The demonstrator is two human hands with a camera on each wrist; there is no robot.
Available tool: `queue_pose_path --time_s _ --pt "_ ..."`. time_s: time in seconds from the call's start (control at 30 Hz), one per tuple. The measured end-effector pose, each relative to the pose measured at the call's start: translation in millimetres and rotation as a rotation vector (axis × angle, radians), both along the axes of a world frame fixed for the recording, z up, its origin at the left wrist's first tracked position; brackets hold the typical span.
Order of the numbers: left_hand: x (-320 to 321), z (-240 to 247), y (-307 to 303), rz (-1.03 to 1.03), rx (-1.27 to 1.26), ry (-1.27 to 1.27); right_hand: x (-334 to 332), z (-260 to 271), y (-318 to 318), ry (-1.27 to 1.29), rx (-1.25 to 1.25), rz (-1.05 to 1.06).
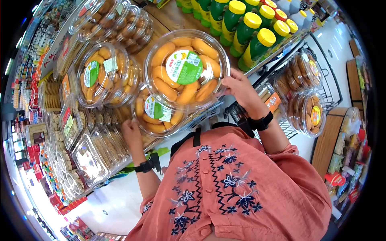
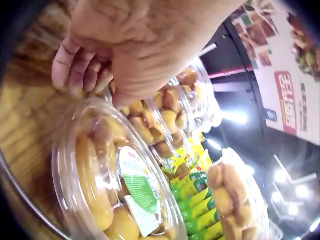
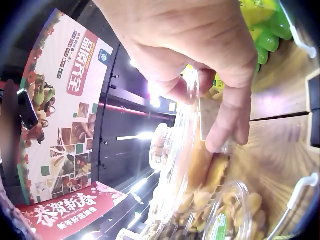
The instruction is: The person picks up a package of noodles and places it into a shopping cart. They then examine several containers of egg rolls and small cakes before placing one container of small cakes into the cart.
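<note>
My right hand [image 1: 240, 90] grips the rim of a round clear plastic tub of finger-shaped cakes [image 1: 165, 54], raised over the display; the label on its lid is green and white. In the right wrist view, the thumb is on one side of the rim and the fingers [image 3: 227, 117] are curled round the other. Partly behind that tub, a second similar tub [image 1: 149, 127] sits on the wooden table [image 2: 30, 125]. Close beside this lower tub is my left hand [image 1: 132, 134], its fingers loosely curled and holding nothing.
More tubs of cakes [image 1: 105, 56] are stacked at the left, above packs of flat biscuits [image 1: 90, 154]. Green bottles with yellow caps [image 1: 257, 40] stand in rows at the back right. A shopping cart [image 1: 335, 86] at the right holds tubs of baked goods [image 1: 309, 110].
</note>
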State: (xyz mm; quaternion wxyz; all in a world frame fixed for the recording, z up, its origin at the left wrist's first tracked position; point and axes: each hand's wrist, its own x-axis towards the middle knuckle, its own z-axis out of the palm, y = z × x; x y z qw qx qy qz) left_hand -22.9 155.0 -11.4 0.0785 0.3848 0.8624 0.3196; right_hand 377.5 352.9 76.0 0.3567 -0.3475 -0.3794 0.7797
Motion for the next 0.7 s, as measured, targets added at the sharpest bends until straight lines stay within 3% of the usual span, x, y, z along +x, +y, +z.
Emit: queue_pose_path --time_s 0.07,0.2,0.3,0.53,0.7 --pt "33.6 58.3 13.1 -0.02 0.112 0.135 -5.9 1.5 -8.9 -0.003 0.005 -0.017" --pt "76.4 105.1 49.6 -0.214 0.264 -0.775 -21.9 0.3 -27.2 0.007 -0.004 -0.086" --pt "99.7 103.9 67.0 -0.325 0.33 -1.134 -33.1 -4.2 -44.7 0.002 0.004 -0.13" --pt "106.4 95.4 81.8 -0.314 0.478 -1.41 -49.9 -0.5 -87.5 0.037 -0.024 -0.224" --pt "104.4 83.7 91.2 -0.345 0.575 -1.391 -48.5 -6.4 -105.0 -0.066 -0.069 -0.179"
